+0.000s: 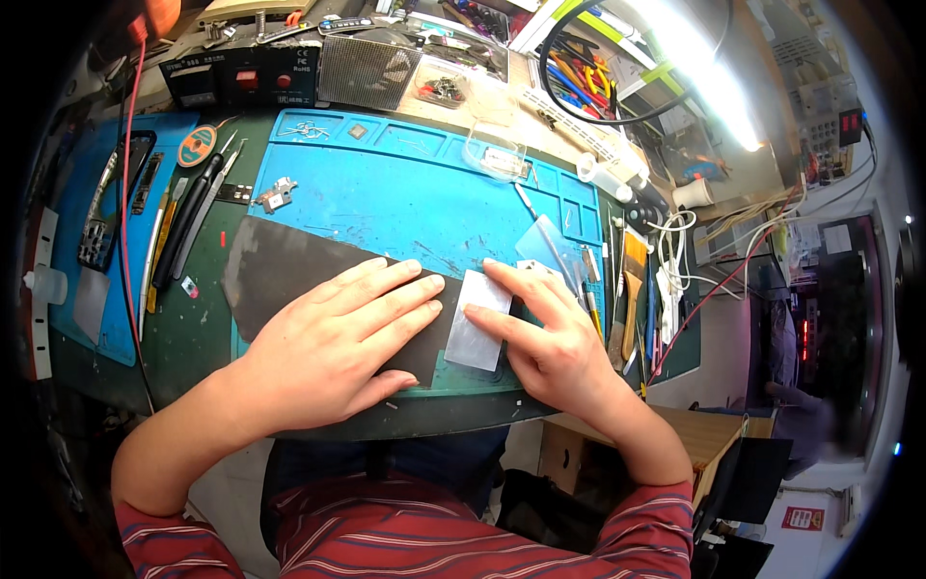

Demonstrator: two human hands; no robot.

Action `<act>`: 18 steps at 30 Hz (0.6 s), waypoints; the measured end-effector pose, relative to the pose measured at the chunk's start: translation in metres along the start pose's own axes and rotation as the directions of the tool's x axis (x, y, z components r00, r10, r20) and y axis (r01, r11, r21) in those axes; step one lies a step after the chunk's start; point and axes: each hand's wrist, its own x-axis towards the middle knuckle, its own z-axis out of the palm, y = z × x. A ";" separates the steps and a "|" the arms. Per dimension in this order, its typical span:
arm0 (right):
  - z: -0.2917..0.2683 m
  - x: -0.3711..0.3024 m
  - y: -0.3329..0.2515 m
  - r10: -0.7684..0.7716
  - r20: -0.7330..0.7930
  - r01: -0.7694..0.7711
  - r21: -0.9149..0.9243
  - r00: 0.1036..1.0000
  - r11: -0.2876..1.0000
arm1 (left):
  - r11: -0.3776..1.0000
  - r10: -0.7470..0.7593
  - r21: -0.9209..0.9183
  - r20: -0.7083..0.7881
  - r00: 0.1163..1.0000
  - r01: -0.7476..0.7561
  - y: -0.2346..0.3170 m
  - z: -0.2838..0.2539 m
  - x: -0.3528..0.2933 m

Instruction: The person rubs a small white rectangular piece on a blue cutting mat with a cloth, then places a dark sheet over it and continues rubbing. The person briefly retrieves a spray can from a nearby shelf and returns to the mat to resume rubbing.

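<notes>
A dark grey sheet (280, 280), which looks like sandpaper, lies across the front of the blue mat. Spread flat on top of it, my left hand (352, 333) presses down with fingers stretched out and holds nothing. Just right of the sheet is a small flat grey metal plate (474, 333), tilted slightly. My right hand (550, 333) has it under two fingertips, one near its top edge and one on its face. The right thumb is tucked by the plate's right side, so its exact contact is hidden.
The blue mat (386, 188) has trays along its back holding small parts. A small metal part (276, 195) sits at its left. Knives and tweezers (193, 212) lie left; a brush (632, 280) and other tools stand right. A black power unit (241, 82) is behind.
</notes>
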 end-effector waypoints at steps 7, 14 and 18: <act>-0.009 0.007 -0.016 0.087 0.069 -0.091 0.052 0.994 0.994 | 1.000 0.003 0.008 -0.010 1.000 -0.003 -0.001 0.002 -0.002; -0.009 0.006 -0.007 0.009 0.059 -0.008 -0.011 0.998 1.000 | 1.000 0.016 0.005 -0.029 0.999 -0.016 -0.001 0.003 -0.002; -0.006 0.005 0.001 -0.022 0.015 0.022 -0.014 1.000 1.000 | 1.000 0.022 0.015 -0.024 0.999 -0.021 -0.001 0.003 -0.002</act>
